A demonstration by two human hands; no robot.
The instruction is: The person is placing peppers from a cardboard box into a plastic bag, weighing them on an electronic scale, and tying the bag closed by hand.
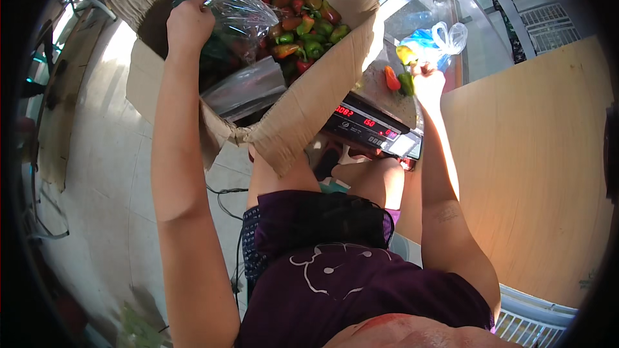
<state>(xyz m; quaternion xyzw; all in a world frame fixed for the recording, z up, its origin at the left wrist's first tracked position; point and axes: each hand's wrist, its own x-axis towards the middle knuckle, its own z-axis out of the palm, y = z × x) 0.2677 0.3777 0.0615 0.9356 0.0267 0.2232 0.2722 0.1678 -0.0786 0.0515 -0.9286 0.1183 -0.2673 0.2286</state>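
Observation:
My left hand (191, 24) grips the edge of a clear plastic bag (246, 14) over a large cardboard box (319, 84). Many red, orange and green peppers (314, 24) lie in the box, with dark green plastic beside them. My right hand (427, 77) is at the digital weighing scale (370, 123), fingers closed at a yellow-green pepper (406, 54). Whether it grips that pepper or only touches it, I cannot tell. An orange-red pepper (392, 79) and a green pepper (406, 84) are on the scale's platform. A blue and white plastic bag (430, 43) lies just beyond.
A stack of clear plastic bags (246, 89) rests at the box's near edge. To the right stands a light wooden tabletop (522, 164). Black cables (225, 193) run on the tiled floor beside my legs. A flattened cardboard piece (72, 101) lies at the left.

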